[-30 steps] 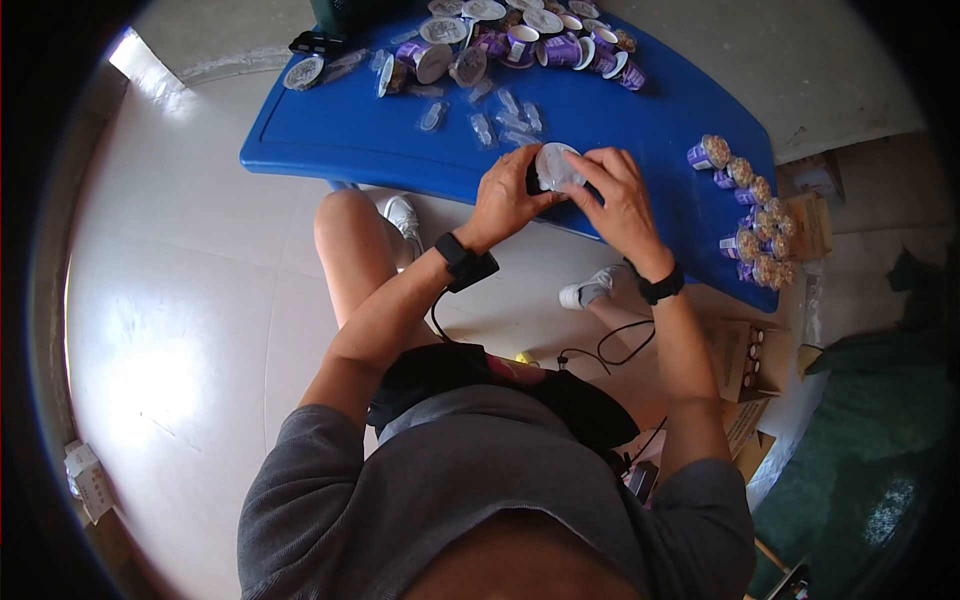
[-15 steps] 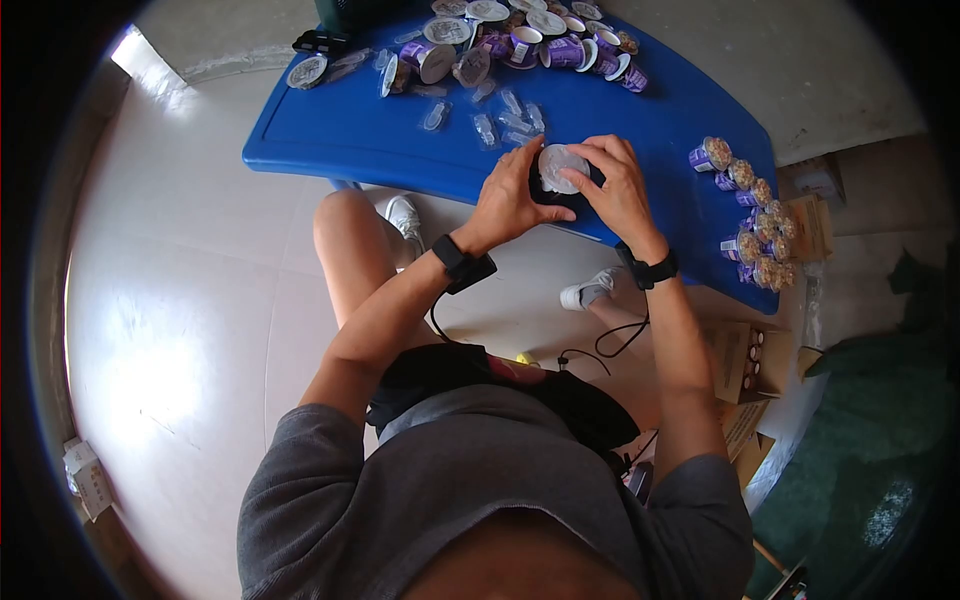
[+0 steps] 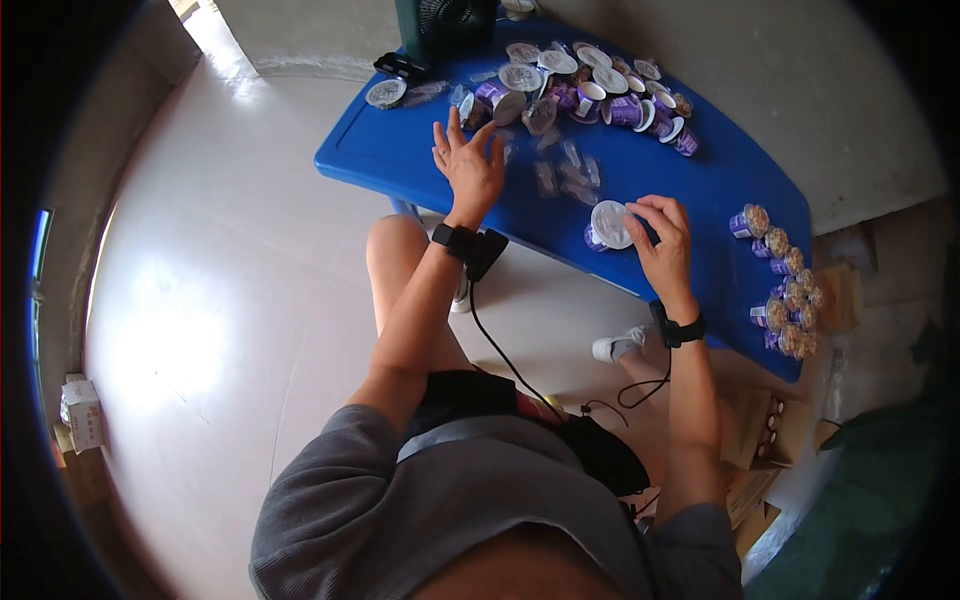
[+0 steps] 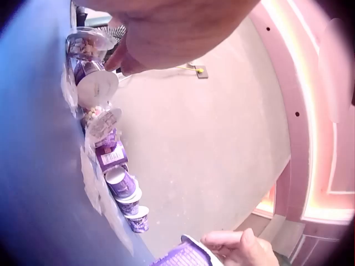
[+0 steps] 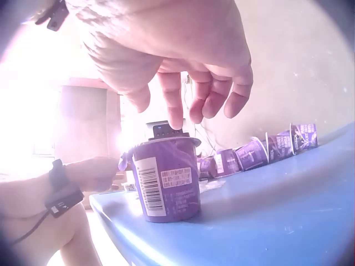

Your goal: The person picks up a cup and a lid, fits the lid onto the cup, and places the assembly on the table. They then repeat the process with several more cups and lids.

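A purple cup point(image 3: 607, 225) with a white foil lid stands near the front edge of the blue table point(image 3: 400, 150). My right hand point(image 3: 655, 225) is at its right side with fingertips on the lid. In the right wrist view the index finger touches the cup point(image 5: 166, 185) on its top rim, and the other fingers of the hand point(image 5: 188, 105) hang loose. My left hand point(image 3: 465, 150) hovers flat over the table farther left, fingers spread, holding nothing. In the left wrist view its palm point(image 4: 166, 33) is above, and the cup point(image 4: 180, 256) shows at the bottom edge.
Several purple cups and loose lids point(image 3: 590, 90) lie heaped at the table's far side. Clear sachets point(image 3: 565, 170) are scattered mid-table. A row of filled cups point(image 3: 785, 280) lines the right end. A black fan point(image 3: 445, 25) stands at the back. Cardboard boxes point(image 3: 765, 425) sit on the floor.
My left hand has let go of the cup and moved left and forward over the table, opening flat. The right hand stays at the cup, which now stands on the table.
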Demonstrator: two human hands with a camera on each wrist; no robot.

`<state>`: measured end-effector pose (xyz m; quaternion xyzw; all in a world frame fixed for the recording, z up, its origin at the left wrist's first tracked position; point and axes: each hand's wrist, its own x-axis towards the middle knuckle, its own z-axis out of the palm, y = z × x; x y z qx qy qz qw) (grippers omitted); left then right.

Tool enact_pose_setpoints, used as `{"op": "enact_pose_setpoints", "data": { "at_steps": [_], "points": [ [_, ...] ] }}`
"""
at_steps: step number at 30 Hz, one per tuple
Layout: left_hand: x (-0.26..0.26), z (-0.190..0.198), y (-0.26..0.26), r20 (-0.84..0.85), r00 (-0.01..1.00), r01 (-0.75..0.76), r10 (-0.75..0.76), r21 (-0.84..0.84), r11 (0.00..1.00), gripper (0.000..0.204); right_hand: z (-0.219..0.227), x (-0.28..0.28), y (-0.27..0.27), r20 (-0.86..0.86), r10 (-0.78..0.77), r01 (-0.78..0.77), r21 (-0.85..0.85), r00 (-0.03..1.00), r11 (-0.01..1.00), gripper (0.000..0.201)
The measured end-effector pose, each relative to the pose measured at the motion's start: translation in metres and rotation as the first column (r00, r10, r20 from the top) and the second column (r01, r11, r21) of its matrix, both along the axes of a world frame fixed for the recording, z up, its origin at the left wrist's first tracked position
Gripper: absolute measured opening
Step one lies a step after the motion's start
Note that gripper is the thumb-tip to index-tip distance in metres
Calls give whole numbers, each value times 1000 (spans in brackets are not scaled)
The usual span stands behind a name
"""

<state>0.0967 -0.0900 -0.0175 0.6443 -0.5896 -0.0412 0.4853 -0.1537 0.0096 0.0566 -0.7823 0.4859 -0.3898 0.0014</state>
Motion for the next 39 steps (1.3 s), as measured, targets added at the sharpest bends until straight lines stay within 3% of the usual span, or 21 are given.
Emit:
{"op": "enact_pose_setpoints", "data": {
  "at_steps": [4, 6, 7, 9, 11, 12, 13, 14, 15, 17, 20, 22, 23, 24, 26, 27, 29, 32, 39],
  "points": [
    [9, -14, -18, -53, 999, 7, -5, 50, 999, 28, 3, -1, 2, 24, -9, 9, 13, 1000, 1000, 20],
    [14, -12, -16, -211, 973, 68, -95, -136, 988, 28, 4, -3, 2, 51, -14, 14, 4, 999, 1000, 19],
    [12, 2, -6, -209, 973, 73, -100, -133, 988, 28, 5, -2, 2, 79, -15, 16, -2, 997, 1000, 19],
    [9, 26, 14, -369, 901, 144, -229, -244, 959, 26, 13, 3, 4, 127, -20, 18, 13, 992, 1000, 19],
    [7, 21, 13, -412, 851, 195, -326, -328, 924, 22, 22, 13, 5, 172, -30, 26, 25, 985, 999, 18],
    [6, 21, 18, -711, 555, 355, -432, -267, 896, 21, 27, 20, 4, 215, -19, 11, 38, 976, 999, 17],
    [3, 24, 24, -904, 167, 511, -394, -263, 818, 19, 28, 25, 3, 257, -9, -4, 51, 966, 999, 17],
    [-2, 27, 29, -915, -26, 574, -404, -344, 743, 19, 27, 28, 0, 243, 10, -22, 48, 970, 999, 30],
    [-7, 31, 33, -915, -32, 583, -402, -344, 736, 19, 28, 34, -2, 242, -2, -10, 50, 970, 999, 30],
    [-16, 34, 41, -909, -145, 715, -390, -369, 594, 25, 33, 47, -5, 202, 34, -26, -43, 979, 999, 48],
    [-35, 34, 55, -903, -229, 768, -364, -398, 503, 21, 26, 46, -9, 154, 64, -55, -64, 986, 996, 61],
    [-42, 34, 60, -886, -296, 781, -357, -439, 443, 20, 22, 35, -9, 226, 21, -18, -16, 974, 1000, 58],
    [-42, 35, 60, -890, -298, 782, -344, -435, 447, 20, 18, 28, -8, 297, -19, 11, 28, 955, 1000, 56],
    [-41, 36, 60, -921, -220, 794, -322, -361, 490, 19, 12, 19, -8, 453, -65, 11, 121, 889, 993, 53],
    [-40, 25, 53, -959, -18, 797, -283, -184, 576, 18, 2, -5, -7, 499, -132, 37, 197, 856, 980, 51],
    [-41, 20, 53, -962, -21, 796, -274, -182, 578, 18, 0, -13, -5, 519, -146, 22, 237, 842, 971, 51],
    [-43, 12, 52, -955, 154, 794, -252, -32, 608, 23, -7, -19, -1, 491, -134, -12, 283, 861, 959, 50],
    [-54, 2, 56, -927, 215, 815, -306, -3, 580, 27, -6, -13, 7, 412, -109, -39, 335, 905, 941, 50],
    [-71, -5, 64, -914, 176, 812, -365, -75, 579, 29, -13, 0, 6, 288, -84, -18, 333, 954, 943, 53]
  ]
}}
